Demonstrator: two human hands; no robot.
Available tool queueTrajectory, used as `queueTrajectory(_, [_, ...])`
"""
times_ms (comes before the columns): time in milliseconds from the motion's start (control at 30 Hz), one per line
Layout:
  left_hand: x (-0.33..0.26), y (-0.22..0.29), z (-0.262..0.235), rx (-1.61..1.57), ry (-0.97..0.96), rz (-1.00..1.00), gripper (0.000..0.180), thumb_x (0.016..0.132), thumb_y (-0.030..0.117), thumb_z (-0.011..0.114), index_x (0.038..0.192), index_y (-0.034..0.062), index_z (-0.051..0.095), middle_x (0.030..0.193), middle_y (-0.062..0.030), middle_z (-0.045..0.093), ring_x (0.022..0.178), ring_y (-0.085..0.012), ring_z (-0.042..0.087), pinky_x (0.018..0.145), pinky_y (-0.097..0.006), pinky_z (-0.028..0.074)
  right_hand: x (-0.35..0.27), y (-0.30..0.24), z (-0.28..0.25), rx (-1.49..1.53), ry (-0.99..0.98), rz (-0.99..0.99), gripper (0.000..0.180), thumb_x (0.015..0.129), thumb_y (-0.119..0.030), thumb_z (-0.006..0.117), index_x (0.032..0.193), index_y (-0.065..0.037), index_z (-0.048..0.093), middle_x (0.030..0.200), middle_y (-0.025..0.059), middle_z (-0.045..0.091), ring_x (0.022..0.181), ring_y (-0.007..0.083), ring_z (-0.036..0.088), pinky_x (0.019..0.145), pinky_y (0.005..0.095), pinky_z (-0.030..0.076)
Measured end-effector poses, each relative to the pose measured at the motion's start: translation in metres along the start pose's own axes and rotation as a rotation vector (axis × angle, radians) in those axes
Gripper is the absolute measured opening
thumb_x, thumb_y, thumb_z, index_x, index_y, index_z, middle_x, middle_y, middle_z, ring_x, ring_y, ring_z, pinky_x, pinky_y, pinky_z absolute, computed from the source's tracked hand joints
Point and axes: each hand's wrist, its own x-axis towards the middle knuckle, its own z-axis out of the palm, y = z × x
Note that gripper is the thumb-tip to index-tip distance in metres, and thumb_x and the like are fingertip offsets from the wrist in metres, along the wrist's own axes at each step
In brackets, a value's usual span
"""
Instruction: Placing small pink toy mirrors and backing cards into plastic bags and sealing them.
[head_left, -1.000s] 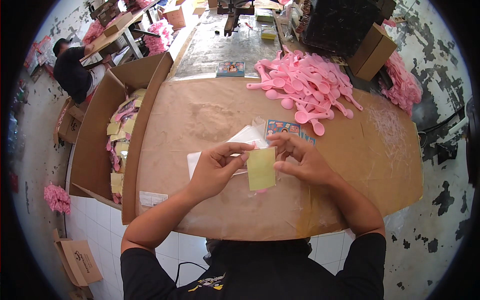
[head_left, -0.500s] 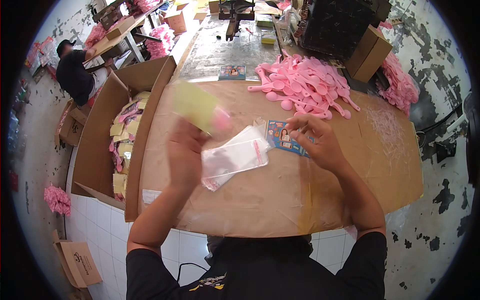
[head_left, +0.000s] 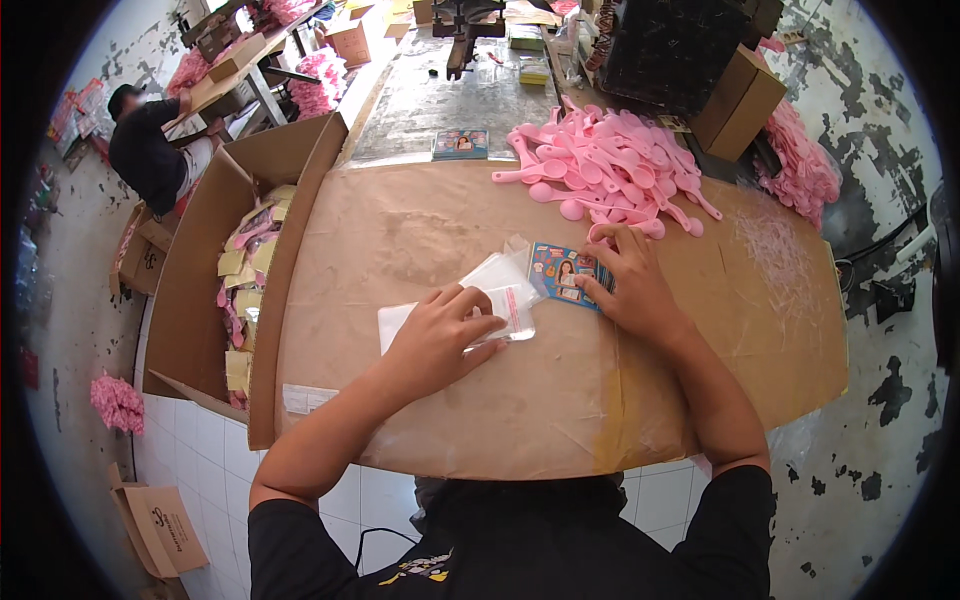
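My left hand (head_left: 445, 335) rests on a fanned stack of clear plastic bags (head_left: 490, 275), its fingers bent and closed at the upper bag's edge near a reddish printed strip. Beside the bags, a stack of blue printed cards (head_left: 556, 272) lies face up. My right hand (head_left: 637, 290) is curled over the right end of those cards, thumb on the face and fingers at the far edge. The hand covers part of the top card. Just beyond it lies a heap of pink plastic scoops (head_left: 610, 165).
At the left, a deep open carton (head_left: 262, 330) holds several packed pink scoops with yellow cards. Another blue card stack (head_left: 460, 145) lies on the metal tabletop beyond the cardboard sheet (head_left: 480, 420). A person (head_left: 150, 150) sits at a far-left bench. Plastic scraps (head_left: 775, 255) lie right.
The blurred yellow card and pink piece have left my left hand, which moved down onto the bags. My right hand lowered from above the blue cards onto them.
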Motion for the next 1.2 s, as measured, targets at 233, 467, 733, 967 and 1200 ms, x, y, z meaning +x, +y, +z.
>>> queueTrajectory(233, [0.0,0.004,0.003,-0.088,0.038,-0.13,0.012,0.083,0.013,0.083,0.092,0.0072,0.076,0.097,-0.0063,0.07,0.091,-0.0256,0.067,0.082,-0.036,0.054,-0.001,0.0,0.003,-0.035,0.049,0.002,0.041,0.082,-0.025,0.08,0.116,-0.003,0.069,0.128,0.012,0.055,0.123,0.0307,0.05,0.105,0.0441,0.039])
queueTrajectory(467, [0.004,-0.002,-0.011,-0.624,-0.001,-0.508,0.013,0.091,0.014,0.08,0.092,0.0017,0.075,0.104,-0.0064,0.075,0.097,-0.0133,0.068,0.088,-0.03,0.051,0.0,0.005,0.005,0.204,0.148,0.052,0.035,0.084,-0.014,0.078,0.116,-0.005,0.068,0.122,0.0129,0.061,0.116,0.0317,0.058,0.1,0.0435,0.044])
queueTrajectory(733, [0.007,-0.003,-0.005,-0.774,0.048,-0.682,0.025,0.102,0.013,0.067,0.123,-0.0009,0.065,0.101,-0.0061,0.077,0.097,-0.0092,0.066,0.09,-0.029,0.051,0.001,0.003,0.006,0.338,0.219,0.142,0.025,0.09,-0.007,0.074,0.113,-0.001,0.066,0.106,0.0132,0.07,0.097,0.0269,0.067,0.088,0.0384,0.053])
queueTrajectory(967, [0.003,-0.005,-0.002,-0.586,0.028,-0.553,0.026,0.095,0.009,0.074,0.119,-0.0006,0.07,0.099,-0.007,0.078,0.093,-0.0104,0.067,0.089,-0.028,0.052,-0.019,-0.021,0.0,0.854,-0.012,0.067,0.017,0.094,-0.005,0.068,0.11,-0.003,0.063,0.122,0.0115,0.069,0.113,0.0297,0.065,0.099,0.0433,0.05])
queueTrajectory(1200, [0.004,0.0,0.001,-0.565,0.037,-0.589,0.027,0.093,0.01,0.076,0.116,-0.0006,0.072,0.094,-0.0102,0.077,0.089,-0.0157,0.071,0.082,-0.031,0.054,-0.012,-0.058,0.014,0.652,-0.207,-0.394,0.021,0.093,0.001,0.067,0.111,-0.005,0.059,0.134,0.0127,0.068,0.128,0.0324,0.062,0.106,0.0439,0.047])
